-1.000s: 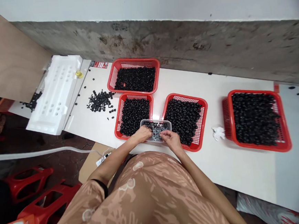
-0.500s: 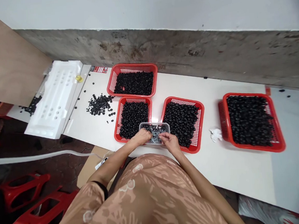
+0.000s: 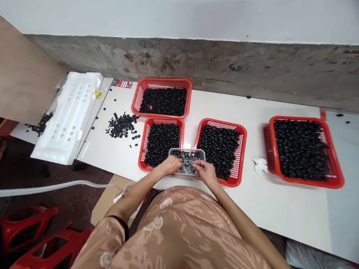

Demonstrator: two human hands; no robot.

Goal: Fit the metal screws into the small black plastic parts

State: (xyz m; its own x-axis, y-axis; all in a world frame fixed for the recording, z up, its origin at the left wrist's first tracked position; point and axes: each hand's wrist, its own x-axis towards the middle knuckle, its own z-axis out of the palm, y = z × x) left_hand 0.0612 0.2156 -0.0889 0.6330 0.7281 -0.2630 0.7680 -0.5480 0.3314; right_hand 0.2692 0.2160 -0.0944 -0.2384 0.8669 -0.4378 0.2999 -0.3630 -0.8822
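Observation:
Both my hands work over a clear plastic tub (image 3: 202, 154) that holds small silvery pieces (image 3: 188, 160) and small black parts. At its left side my left hand (image 3: 172, 165) has its fingers curled down inside; their tips are hidden. My right hand (image 3: 205, 169) is at the right side, thumb and fingers pinched together over the silvery pieces; whatever is between them is too small to make out. Left of the tub stands a red basket (image 3: 140, 158) of black round parts, and a second red basket (image 3: 242, 158) of similar parts is on the right.
A third red basket (image 3: 190, 96) of black parts stands behind, near the wall. Another red basket (image 3: 336, 176) is far right, beside a crumpled white scrap (image 3: 260, 166). Loose black parts (image 3: 122, 125) lie left, by a white foam block (image 3: 69, 118). Red stools (image 3: 52, 252) stand below.
The view has shifted slightly, so the baskets and table sit a little differently in the picture. My hands stay at the tub with almost the same pose.

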